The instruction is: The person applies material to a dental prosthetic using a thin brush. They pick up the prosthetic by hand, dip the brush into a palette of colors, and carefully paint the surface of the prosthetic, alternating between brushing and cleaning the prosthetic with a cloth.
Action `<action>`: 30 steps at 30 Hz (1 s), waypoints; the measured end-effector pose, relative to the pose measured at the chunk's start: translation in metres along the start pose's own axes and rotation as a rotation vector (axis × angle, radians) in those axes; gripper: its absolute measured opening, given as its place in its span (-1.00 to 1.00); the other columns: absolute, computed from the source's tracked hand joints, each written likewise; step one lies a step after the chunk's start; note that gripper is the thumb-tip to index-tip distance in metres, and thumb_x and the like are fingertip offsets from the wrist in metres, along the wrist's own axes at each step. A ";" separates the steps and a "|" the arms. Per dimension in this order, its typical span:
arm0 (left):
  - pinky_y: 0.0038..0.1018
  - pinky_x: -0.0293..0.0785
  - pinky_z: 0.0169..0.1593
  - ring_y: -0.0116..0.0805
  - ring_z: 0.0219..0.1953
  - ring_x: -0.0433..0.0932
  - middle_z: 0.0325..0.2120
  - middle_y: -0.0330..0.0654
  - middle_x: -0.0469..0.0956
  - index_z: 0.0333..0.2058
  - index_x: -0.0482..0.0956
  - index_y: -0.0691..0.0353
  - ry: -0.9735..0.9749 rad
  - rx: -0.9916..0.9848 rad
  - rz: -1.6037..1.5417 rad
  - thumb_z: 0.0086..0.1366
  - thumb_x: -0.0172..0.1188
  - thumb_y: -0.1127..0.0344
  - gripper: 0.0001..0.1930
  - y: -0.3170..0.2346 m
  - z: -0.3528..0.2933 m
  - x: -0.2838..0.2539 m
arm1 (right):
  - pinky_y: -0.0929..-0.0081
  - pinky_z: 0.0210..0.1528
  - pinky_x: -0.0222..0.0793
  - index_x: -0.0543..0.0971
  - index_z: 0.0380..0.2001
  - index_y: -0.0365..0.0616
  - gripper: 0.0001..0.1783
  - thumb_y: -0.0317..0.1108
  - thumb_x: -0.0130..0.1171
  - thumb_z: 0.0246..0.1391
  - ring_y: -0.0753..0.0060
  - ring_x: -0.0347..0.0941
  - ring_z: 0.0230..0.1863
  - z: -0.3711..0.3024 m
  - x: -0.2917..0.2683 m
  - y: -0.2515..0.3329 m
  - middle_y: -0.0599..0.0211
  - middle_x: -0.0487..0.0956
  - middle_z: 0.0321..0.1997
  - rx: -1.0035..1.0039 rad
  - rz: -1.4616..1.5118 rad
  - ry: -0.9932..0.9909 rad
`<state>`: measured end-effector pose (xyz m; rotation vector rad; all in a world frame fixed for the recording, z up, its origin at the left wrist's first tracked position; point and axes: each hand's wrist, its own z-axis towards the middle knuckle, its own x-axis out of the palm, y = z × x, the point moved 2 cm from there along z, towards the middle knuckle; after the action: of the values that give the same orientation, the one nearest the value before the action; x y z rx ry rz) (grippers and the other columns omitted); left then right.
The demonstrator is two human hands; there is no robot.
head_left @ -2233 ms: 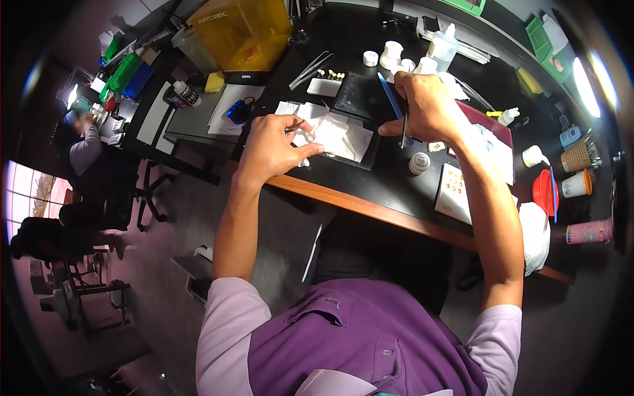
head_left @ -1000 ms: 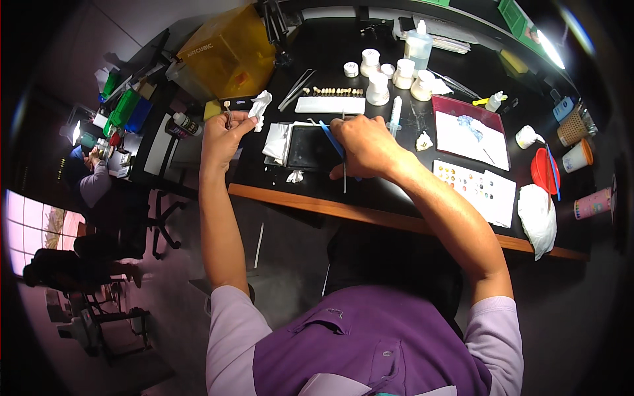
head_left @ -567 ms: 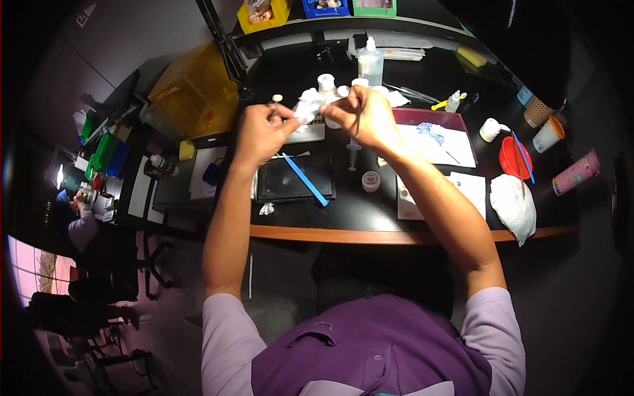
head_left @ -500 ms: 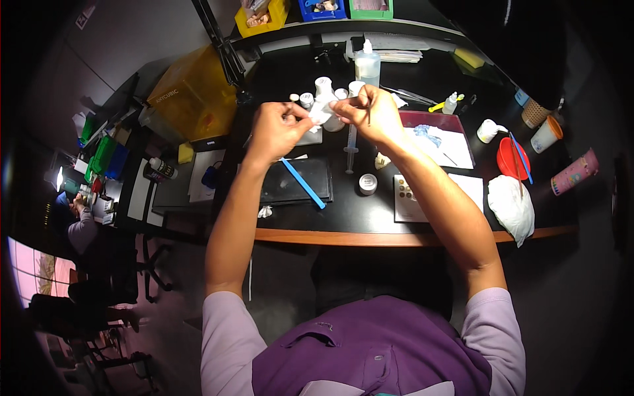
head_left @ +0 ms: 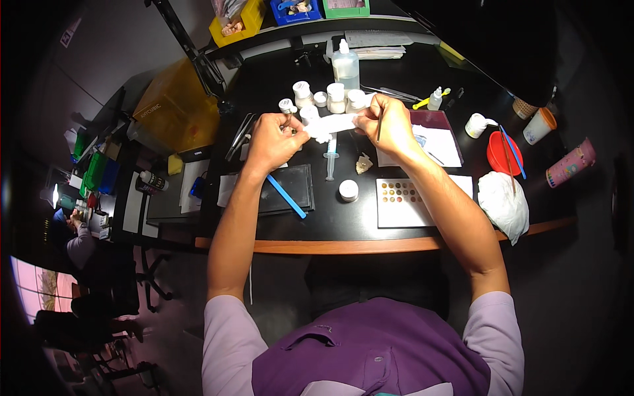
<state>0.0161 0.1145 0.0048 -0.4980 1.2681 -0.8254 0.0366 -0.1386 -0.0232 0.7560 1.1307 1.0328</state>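
Head view, from left: holding one end of white tissue in left hand, fingers pinched narrow, with a small pale piece just above, too unclear to name. Next, holding this tissue stretched over the table, near white jars. Then pinching the other end with fingers of right hand, together with a thin dark tool. By judgement, already spread the tissue, not yet put tissue or tool down.

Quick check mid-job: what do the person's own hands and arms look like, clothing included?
The left hand and right hand are ungloved. The forearms are bare, with no watch visible. Short, pale lilac sleeves adjoin a purple top.
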 end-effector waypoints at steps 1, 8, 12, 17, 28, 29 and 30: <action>-0.50 0.28 -0.50 -0.61 -0.66 0.35 -0.74 -0.35 0.45 -0.46 0.74 0.28 0.006 -0.005 0.026 0.02 0.40 0.33 -0.86 0.002 0.000 0.000 | 0.51 -0.32 0.60 0.14 -0.58 -0.05 -0.48 -0.64 0.32 0.07 0.54 0.66 -0.33 -0.003 -0.002 -0.002 0.22 0.68 -0.42 -0.025 -0.033 -0.011; -0.50 0.26 -0.45 -0.59 -0.60 0.33 -0.69 -0.35 0.40 -0.46 0.71 0.29 0.137 -0.052 0.086 0.01 0.37 0.32 -0.84 0.007 -0.012 -0.027 | 0.37 -0.34 0.53 0.24 -0.63 -0.11 -0.58 -0.57 0.35 -0.09 0.45 0.70 -0.36 -0.027 -0.009 0.021 0.18 0.69 -0.51 -0.008 -0.024 0.096; -0.53 0.10 -0.43 -0.67 -0.57 0.18 -0.68 -0.49 0.26 -0.43 0.68 0.29 0.246 -0.065 0.076 0.03 0.37 0.36 -0.85 0.008 -0.019 -0.043 | 0.32 -0.26 0.56 0.25 -0.61 -0.13 -0.60 -0.58 0.34 -0.09 0.34 0.73 -0.31 -0.043 0.002 0.030 0.11 0.70 -0.48 -0.043 -0.006 0.180; -0.51 0.12 -0.40 -0.65 -0.56 0.17 -0.67 -0.49 0.19 -0.32 0.71 0.30 0.353 -0.033 0.026 0.02 0.38 0.35 -0.77 0.008 -0.022 -0.037 | 0.17 -0.27 0.53 0.36 -0.59 -0.20 -0.70 -0.51 0.34 -0.09 -0.07 0.68 -0.39 -0.053 0.017 0.037 -0.02 0.61 -0.56 -0.159 -0.181 0.230; -0.43 0.20 -0.32 -0.47 -0.48 0.28 -0.59 -0.28 0.33 0.31 0.43 0.33 0.420 0.126 -0.102 0.39 0.07 0.36 -0.48 -0.015 -0.034 -0.017 | 0.15 -0.33 0.51 0.43 -0.60 -0.24 -0.72 -0.42 0.38 -0.10 0.04 0.63 -0.50 -0.042 0.014 0.031 0.00 0.59 -0.60 0.025 -0.229 0.090; -0.42 0.28 -0.31 -0.46 -0.49 0.34 -0.58 -0.24 0.40 0.32 0.43 0.35 0.422 0.154 -0.062 0.39 0.11 0.36 -0.47 -0.011 -0.034 -0.011 | 0.17 -0.34 0.51 0.41 -0.61 -0.23 -0.71 -0.42 0.38 -0.10 0.07 0.62 -0.50 -0.041 0.015 0.027 0.02 0.59 -0.60 0.035 -0.180 0.085; -0.41 0.32 -0.31 -0.46 -0.49 0.37 -0.57 -0.23 0.43 0.32 0.44 0.36 0.435 0.141 0.001 0.38 0.15 0.37 -0.46 -0.010 -0.035 -0.009 | 0.18 -0.34 0.51 0.40 -0.61 -0.22 -0.70 -0.41 0.38 -0.10 0.10 0.62 -0.50 -0.040 0.016 0.021 0.05 0.59 -0.60 0.046 -0.132 0.080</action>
<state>-0.0207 0.1187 0.0089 -0.2080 1.5913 -1.0511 -0.0062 -0.1168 -0.0212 0.6714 1.2596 0.9356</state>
